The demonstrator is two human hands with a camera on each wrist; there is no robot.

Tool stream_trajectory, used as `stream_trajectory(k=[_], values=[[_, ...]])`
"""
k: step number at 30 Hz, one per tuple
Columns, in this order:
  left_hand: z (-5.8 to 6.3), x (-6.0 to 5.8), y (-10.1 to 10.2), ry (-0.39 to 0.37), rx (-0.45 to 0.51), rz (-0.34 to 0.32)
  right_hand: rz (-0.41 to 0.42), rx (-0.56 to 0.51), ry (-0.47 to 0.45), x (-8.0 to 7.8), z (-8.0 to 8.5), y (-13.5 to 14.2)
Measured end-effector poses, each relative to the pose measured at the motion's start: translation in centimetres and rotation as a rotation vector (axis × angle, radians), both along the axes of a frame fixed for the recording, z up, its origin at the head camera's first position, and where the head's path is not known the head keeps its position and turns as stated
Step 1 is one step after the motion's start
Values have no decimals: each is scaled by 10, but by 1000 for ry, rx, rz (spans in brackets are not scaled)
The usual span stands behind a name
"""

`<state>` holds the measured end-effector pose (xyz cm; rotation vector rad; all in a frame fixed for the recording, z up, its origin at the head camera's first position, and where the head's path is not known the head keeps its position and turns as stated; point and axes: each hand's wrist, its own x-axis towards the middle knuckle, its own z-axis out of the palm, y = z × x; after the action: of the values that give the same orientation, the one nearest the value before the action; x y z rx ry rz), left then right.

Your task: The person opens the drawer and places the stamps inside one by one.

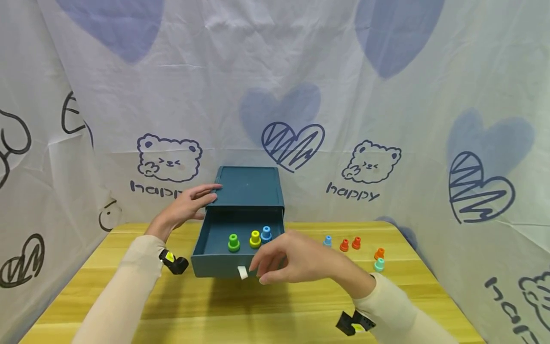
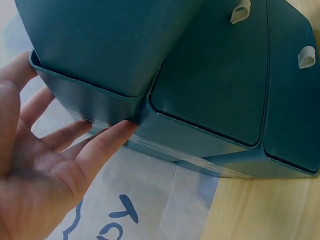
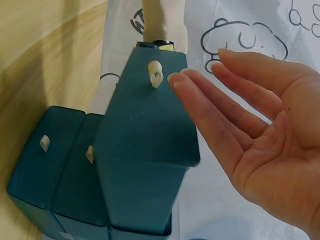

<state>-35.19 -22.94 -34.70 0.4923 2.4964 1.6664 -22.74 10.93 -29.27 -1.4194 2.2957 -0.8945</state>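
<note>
A dark teal drawer cabinet (image 1: 249, 186) stands at the back of the table, its top drawer (image 1: 215, 265) pulled out. Inside that drawer stand a green peg-like piece (image 1: 234, 242), a yellow one (image 1: 255, 239) and a blue one (image 1: 266, 234). My left hand (image 1: 185, 208) touches the cabinet's left side with fingers spread, as the left wrist view also shows. In front of the drawer's right part hovers my right hand (image 1: 296, 258), fingers loosely bent and holding nothing. Close to its fingertips is the drawer's white pull tab (image 1: 242, 272); the right wrist view shows a gap between them.
On the table (image 1: 343, 306) to the right lie more pieces: a blue one (image 1: 328, 241), two red ones (image 1: 344, 245), an orange one (image 1: 379, 253) and a mint one (image 1: 379, 264). Two closed drawers with tabs (image 2: 307, 57) sit below the pulled-out one. Printed cloth (image 1: 232, 95) hangs behind.
</note>
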Motion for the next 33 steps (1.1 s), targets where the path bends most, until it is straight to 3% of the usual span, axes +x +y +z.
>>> stream_trajectory(k=[11, 33], values=[[2, -2, 1, -7, -2, 0, -146, -73, 62, 13, -33, -11], [1, 0, 1, -9, -19, 23, -296, -214, 231, 20, -67, -33]])
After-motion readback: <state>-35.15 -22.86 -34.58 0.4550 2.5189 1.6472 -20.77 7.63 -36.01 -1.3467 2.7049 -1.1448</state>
